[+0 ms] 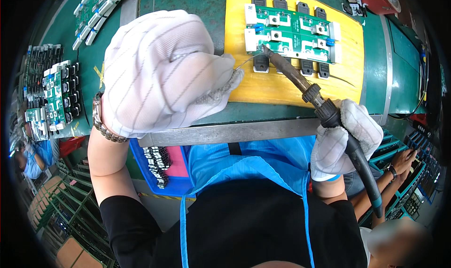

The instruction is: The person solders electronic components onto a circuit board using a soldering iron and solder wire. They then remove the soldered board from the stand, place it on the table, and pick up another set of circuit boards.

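Note:
My gloved right hand [347,139] is wrapped round the black handle of a soldering iron [300,82]. The iron's tip meets the lower left edge of a green circuit board [293,35], close to a white block. In my gloved left hand [164,75], thumb and fingers pinch a thin solder wire [244,61] that runs to the iron's tip. The board lies on a yellow pad [291,92]. Black components with metal tabs [260,63] stick out along its upper and lower sides. Whether the wire is melting is too small to tell.
Several finished-looking boards [56,96] stand at the far left, and another board group [98,12] at the upper left. A blue bin [159,169] with small parts sits below the metal table edge [225,132]. At right are another person's hands [403,163] near green racks.

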`<move>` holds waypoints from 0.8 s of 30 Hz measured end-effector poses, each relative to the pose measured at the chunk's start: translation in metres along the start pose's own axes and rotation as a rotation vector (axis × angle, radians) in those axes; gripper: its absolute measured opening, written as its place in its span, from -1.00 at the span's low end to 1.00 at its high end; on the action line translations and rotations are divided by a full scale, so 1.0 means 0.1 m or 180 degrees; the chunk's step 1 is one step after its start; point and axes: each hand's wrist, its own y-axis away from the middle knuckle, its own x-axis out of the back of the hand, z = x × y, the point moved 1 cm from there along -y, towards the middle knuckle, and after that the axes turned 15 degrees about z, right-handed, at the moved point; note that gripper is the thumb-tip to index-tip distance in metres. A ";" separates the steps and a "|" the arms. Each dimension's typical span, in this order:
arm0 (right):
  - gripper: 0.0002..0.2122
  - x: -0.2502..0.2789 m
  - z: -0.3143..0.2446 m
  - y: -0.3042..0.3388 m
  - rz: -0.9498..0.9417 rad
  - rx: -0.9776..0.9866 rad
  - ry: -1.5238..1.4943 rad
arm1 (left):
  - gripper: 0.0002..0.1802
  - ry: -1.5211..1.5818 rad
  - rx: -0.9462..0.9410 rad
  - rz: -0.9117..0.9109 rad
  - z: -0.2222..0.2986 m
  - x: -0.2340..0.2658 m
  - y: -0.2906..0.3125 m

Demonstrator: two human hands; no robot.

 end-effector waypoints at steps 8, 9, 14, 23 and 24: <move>-0.80 -0.07 0.06 -0.04 0.0457 0.0063 -0.0329 | -0.74 0.0139 0.0134 0.0014 -0.02 0.01 -0.07; -0.80 -0.09 0.07 -0.04 0.0456 0.0064 -0.0329 | -0.74 0.0173 0.0122 -0.0023 -0.01 0.00 -0.07; -0.81 -0.05 0.03 -0.08 0.0168 0.0053 -0.0262 | -0.72 0.0151 0.0093 -0.0059 -0.02 -0.03 -0.06; -0.82 -0.06 0.03 -0.07 0.0229 0.0088 -0.0206 | -0.69 0.0210 0.0177 -0.0111 -0.06 -0.05 -0.09; -0.82 -0.05 0.04 -0.07 0.0219 0.0125 -0.0154 | -0.70 0.0253 0.0318 -0.0148 -0.06 -0.07 -0.10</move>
